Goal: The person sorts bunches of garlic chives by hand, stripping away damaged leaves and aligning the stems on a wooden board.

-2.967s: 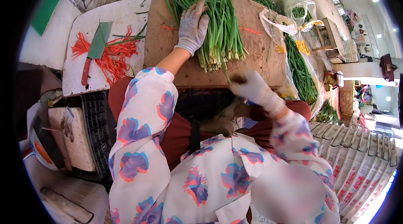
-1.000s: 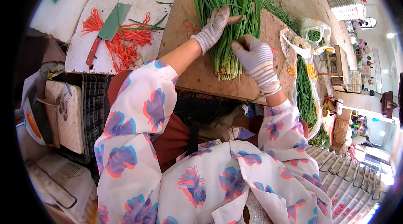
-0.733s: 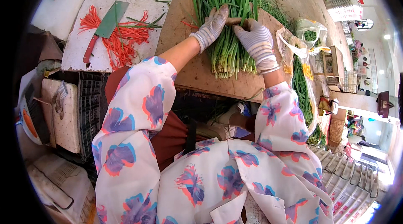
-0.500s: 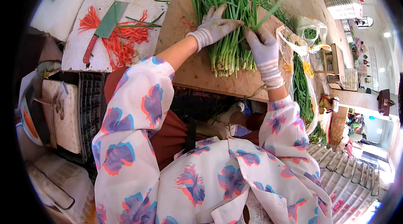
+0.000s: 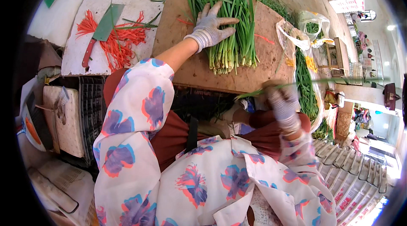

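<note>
In the head view, our bundle of green stalks [image 5: 229,52] is lying on the brown bench [image 5: 190,73], its pale cut ends pointing towards us (a single red strip [image 5: 263,38] is showing at either side of it, perhaps running beneath). Our left hand [image 5: 210,29] is resting on top of the bundle, the gloved fingers spread and the thumb reaching across the stalks. Our right hand [image 5: 280,99] is moving below and right of the bundle, clear of it; its fingers are blurring, but they seem to be pinching one loose stalk [image 5: 251,93]. Half a second ago that hand was working at the bundle's right edge, so we are judging that this stalk is now separate, and only the left hand is steadying the rest. Left of the bundle, a cleaver [image 5: 104,31] is lying across red strips [image 5: 123,48]; right of it, bagged greens [image 5: 305,86] are standing by.
</note>
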### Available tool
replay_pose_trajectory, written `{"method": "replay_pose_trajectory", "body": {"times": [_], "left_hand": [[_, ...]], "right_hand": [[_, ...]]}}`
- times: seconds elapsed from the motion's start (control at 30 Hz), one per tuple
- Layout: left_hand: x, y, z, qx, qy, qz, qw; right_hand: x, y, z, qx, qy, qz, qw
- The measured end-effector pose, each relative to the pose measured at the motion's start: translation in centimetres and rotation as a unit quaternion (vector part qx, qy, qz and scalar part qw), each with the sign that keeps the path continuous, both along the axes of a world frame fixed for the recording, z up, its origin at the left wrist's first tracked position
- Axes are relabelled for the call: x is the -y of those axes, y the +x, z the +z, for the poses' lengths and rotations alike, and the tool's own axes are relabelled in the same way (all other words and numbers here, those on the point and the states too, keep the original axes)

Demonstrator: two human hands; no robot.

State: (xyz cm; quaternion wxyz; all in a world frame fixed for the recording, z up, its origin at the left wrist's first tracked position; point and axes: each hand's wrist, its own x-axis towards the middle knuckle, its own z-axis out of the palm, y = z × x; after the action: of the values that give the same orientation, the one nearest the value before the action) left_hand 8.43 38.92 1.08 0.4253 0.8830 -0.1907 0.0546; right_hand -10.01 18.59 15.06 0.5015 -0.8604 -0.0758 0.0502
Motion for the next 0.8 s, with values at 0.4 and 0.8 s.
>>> {"method": "replay_pose_trajectory", "body": {"times": [0.4,0.8], "left_hand": [[2.1,2.9,-0.3,-0.212,-0.097,-0.094,0.968],[-1.4,1.3,1.5,-0.068,0.126,-0.127,0.982]], "right_hand": [[-4.8,8.6,-3.4,-0.012,-0.124,0.048,0.991],[-5.7,6.8,-5.6,0.04,-0.267,0.027,0.962]]}}
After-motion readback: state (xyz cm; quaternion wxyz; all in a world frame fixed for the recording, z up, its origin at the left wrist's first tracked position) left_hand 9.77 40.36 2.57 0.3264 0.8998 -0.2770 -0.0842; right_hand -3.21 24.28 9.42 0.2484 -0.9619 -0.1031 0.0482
